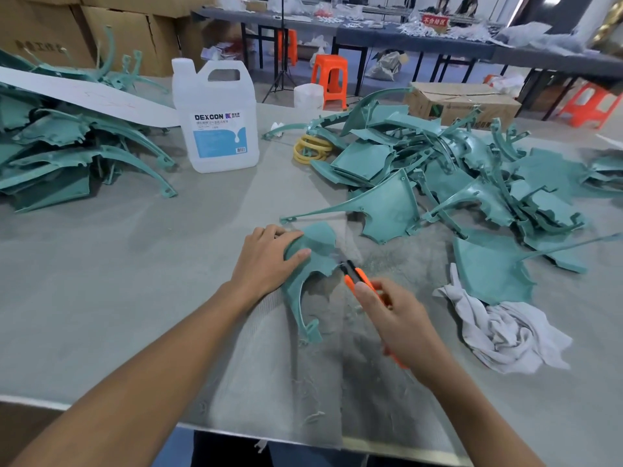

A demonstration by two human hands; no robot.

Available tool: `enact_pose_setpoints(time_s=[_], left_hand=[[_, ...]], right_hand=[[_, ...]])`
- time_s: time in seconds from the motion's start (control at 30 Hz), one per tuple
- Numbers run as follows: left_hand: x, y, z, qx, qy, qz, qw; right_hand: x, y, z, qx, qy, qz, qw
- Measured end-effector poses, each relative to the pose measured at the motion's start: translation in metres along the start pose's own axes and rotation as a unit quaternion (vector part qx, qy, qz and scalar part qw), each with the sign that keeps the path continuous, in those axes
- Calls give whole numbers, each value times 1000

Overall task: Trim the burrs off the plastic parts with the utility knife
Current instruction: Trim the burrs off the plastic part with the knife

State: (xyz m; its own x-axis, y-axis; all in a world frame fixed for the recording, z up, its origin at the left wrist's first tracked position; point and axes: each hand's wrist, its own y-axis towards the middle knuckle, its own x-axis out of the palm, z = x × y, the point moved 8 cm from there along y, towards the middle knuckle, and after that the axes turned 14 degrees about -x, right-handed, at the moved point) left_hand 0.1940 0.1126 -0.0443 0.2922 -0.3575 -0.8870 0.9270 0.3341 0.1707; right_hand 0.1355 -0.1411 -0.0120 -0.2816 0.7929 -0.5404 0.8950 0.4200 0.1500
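The right hand [401,318] is wrapped tight round the orange plastic utility knife [358,278], whose tip touches the jagged edge of the curved green plastic part [317,247]. The left hand [266,261] lies flat, fingers straight, pressing that part down on the grey cloth table [101,298]. Best, I think, to cut away from those fingers with small light strokes and keep the part still.

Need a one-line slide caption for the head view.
Left hand presses a teal plastic part down while right hand holds an orange utility knife at its edge.
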Motion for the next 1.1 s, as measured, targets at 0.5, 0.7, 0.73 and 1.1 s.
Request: enact_pose_setpoints(time_s=[0.5,0.7,0.73,1.1], left_hand=[[-84,-71,-46,-213,-86,116,966],[-56,-127,73,202,48,51,977],[-37,-128,81,198,78,4,977],[3,-96,75,68,161,-72,982]], right_hand=[[1,-54,4,85,250,92,960],[1,-12,8,59,191,47,979],[2,-5,7,55,185,43,980],[-25,-14,34,31,32,63,997]])
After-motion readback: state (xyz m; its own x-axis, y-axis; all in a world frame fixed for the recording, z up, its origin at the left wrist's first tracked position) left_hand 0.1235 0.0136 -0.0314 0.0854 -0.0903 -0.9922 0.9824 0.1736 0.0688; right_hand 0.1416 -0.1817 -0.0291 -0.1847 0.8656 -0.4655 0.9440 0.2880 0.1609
